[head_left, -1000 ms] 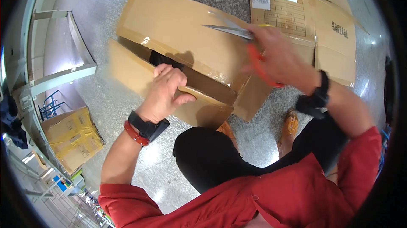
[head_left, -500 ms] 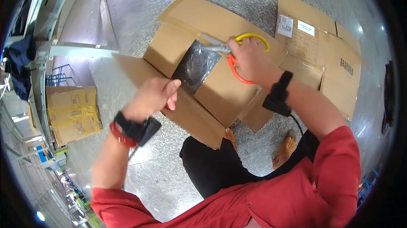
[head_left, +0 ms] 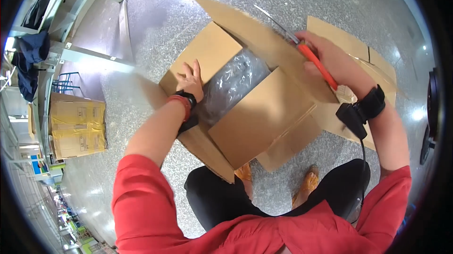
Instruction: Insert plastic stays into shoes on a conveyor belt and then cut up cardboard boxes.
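A large cardboard box (head_left: 266,122) stands on the floor in front of me with its outer flaps spread. Between its two inner flaps shows clear plastic wrapping (head_left: 236,80) over something dark that I cannot make out. My left hand (head_left: 190,82) is at the left inner flap (head_left: 207,53), fingers spread, holding nothing. At the far right flap, my right hand (head_left: 325,60) grips a pair of scissors (head_left: 315,63) by the handles. The red handle faces up and the blades point away to the far left, apart from the plastic.
Another cardboard box (head_left: 384,72) lies to the right, partly behind my right arm. A taped carton (head_left: 78,129) stands at the left, beside a pale metal frame (head_left: 92,59). Dark cloth (head_left: 30,65) hangs on that frame. My feet are just below the open box.
The scissors have moved right and turned on edge in my right hand. My left hand has moved farther in, onto the left inner flap, its fingers spreading. The far flap has risen.
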`<state>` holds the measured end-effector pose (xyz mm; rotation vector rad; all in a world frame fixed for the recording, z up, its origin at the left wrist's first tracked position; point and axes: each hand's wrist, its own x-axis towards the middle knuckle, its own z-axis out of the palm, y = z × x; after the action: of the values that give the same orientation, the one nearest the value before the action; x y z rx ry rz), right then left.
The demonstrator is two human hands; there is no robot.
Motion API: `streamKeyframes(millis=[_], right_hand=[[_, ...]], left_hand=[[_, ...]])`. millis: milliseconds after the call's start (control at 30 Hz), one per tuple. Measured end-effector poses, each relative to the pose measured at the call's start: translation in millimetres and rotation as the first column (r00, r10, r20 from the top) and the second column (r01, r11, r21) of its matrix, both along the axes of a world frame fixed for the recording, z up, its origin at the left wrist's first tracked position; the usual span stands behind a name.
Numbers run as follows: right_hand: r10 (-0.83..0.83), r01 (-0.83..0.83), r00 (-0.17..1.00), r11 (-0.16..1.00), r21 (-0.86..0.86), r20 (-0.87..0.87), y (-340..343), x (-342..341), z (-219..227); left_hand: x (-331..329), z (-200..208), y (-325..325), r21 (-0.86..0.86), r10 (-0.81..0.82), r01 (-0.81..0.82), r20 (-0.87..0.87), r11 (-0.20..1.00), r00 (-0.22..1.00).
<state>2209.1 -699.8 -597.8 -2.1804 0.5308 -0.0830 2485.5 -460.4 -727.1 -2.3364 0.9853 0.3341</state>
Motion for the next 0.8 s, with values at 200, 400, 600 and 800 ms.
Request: streamKeyframes(millis=[200,400,600,800], right_hand=[[0.016,0.028,0.999,0.486,-0.873,0.04,-1.4,4.3,-18.8],[0.32,-0.239,0.947,0.767,-0.595,0.033,72.9,9.8,-56.9],[0.547,-0.537,0.836,0.802,-0.262,-0.041,60.7,36.2,-116.5],[0.546,-0.528,0.837,0.791,-0.308,-0.032,44.8,0.0,-88.0]], left_hand=[[-14.0,58.2,1.5,-0.227,-0.145,0.091,-0.23,0.97,0.962],[-8.9,60.4,36.4,-0.414,-0.221,0.075,-0.318,0.907,0.922],[-13.6,77.4,39.8,-0.448,-0.186,-0.039,-0.447,0.893,0.875],[-4.6,78.8,48.5,-0.5,-0.317,0.036,-0.492,0.866,0.811]])
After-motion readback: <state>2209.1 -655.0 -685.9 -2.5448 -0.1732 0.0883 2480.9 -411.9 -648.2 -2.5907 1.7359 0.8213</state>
